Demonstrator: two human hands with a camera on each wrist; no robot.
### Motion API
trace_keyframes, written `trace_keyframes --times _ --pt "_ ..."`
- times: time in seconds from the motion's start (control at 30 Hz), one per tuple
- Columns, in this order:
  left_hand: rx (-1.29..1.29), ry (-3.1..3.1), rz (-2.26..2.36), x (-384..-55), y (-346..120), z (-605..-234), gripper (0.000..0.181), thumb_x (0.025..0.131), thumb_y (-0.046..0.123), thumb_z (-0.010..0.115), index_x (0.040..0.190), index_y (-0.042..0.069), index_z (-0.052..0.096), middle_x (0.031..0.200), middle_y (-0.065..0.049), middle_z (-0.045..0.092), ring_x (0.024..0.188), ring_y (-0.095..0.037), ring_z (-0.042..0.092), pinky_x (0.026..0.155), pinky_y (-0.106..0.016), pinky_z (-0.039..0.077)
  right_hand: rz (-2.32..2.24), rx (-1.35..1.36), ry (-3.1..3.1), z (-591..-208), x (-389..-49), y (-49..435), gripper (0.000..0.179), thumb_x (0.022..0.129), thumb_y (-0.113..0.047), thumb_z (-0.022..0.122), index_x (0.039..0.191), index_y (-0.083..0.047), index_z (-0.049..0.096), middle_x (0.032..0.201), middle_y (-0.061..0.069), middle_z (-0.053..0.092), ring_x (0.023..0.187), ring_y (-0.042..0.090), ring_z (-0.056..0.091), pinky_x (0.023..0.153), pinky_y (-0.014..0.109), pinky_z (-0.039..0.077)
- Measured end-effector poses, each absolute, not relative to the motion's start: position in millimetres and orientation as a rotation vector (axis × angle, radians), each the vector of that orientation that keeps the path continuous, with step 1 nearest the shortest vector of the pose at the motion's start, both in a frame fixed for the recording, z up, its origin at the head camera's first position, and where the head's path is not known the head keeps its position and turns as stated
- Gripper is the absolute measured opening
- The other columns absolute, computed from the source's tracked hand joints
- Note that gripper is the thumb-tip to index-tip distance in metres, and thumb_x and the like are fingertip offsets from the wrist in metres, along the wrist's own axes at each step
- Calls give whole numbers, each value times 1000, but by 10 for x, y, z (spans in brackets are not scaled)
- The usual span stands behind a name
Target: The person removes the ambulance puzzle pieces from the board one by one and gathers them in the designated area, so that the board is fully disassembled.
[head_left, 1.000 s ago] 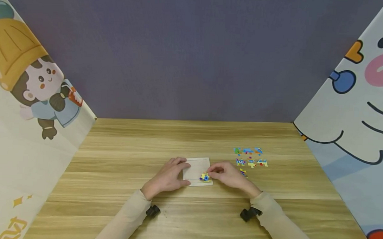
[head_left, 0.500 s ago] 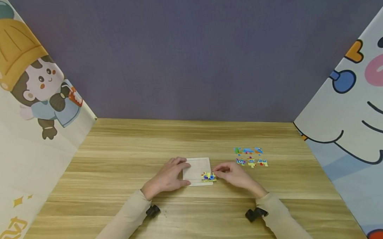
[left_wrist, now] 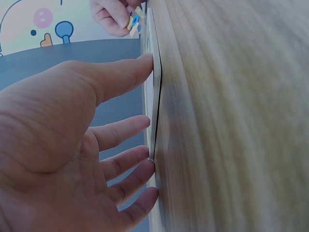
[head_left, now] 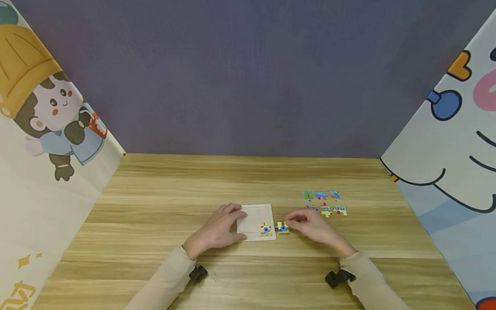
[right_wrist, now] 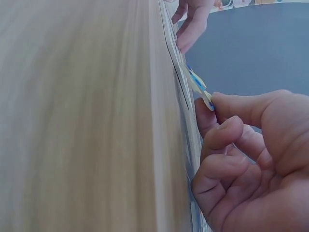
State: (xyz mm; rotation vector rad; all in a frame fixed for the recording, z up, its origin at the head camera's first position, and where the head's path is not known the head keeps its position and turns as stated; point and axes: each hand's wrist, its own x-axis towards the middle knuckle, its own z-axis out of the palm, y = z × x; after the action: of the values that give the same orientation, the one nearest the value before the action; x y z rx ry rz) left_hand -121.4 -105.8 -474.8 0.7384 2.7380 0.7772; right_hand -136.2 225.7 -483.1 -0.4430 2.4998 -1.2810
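A white puzzle tray [head_left: 254, 217] lies flat on the table. My left hand [head_left: 220, 228] rests at its left side, fingers spread and fairly straight, thumb and fingertips touching the edge. One yellow puzzle piece [head_left: 266, 229] with a blue wheel lies in the tray's lower right corner. Just past the tray's right edge, my right hand [head_left: 309, 228] pinches a second yellow-and-blue puzzle piece [head_left: 283, 227] between thumb and index finger. In the right wrist view this held piece [right_wrist: 199, 83] looks tilted, and its remaining fingers are curled beneath.
Several loose puzzle pieces [head_left: 321, 195] lie in rows on the wooden table [head_left: 173, 184], behind the right hand, which partly covers the nearer row [head_left: 339, 210]. A dark panel [head_left: 250, 82] stands at the back, with cartoon-printed panels at both sides.
My right hand has moved right, carrying its puzzle piece off the tray and away from the corner piece. It now covers some loose pieces. My left hand has stayed still.
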Motion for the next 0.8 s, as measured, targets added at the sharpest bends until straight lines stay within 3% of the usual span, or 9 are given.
trace_keyframes --times 0.2,0.57,0.8 --pt "743 2740 777 -1217 -1061 -4759 60 94 33 82 146 8 63 160 -17 50 149 -41 43 126 -62 34 -1305 -402 2500 -4824 -1357 2357 18 103 -23 71 114 -11 79 112 8 76 83 16 63 60 26 54" --pt "752 2736 782 -1209 -1064 -4749 60 94 33 82 145 8 63 160 -17 50 148 -41 44 126 -62 34 -1303 -339 2530 -4787 -1325 2504 20 103 -25 71 115 -11 79 120 11 73 94 18 62 69 26 54" --pt "760 2741 780 -1213 -1064 -4758 60 94 34 82 145 9 63 159 -17 50 148 -41 45 125 -61 35 -1329 -301 2527 -4790 -1339 2662 28 105 -25 69 123 -5 76 114 16 73 73 13 57 60 26 51"
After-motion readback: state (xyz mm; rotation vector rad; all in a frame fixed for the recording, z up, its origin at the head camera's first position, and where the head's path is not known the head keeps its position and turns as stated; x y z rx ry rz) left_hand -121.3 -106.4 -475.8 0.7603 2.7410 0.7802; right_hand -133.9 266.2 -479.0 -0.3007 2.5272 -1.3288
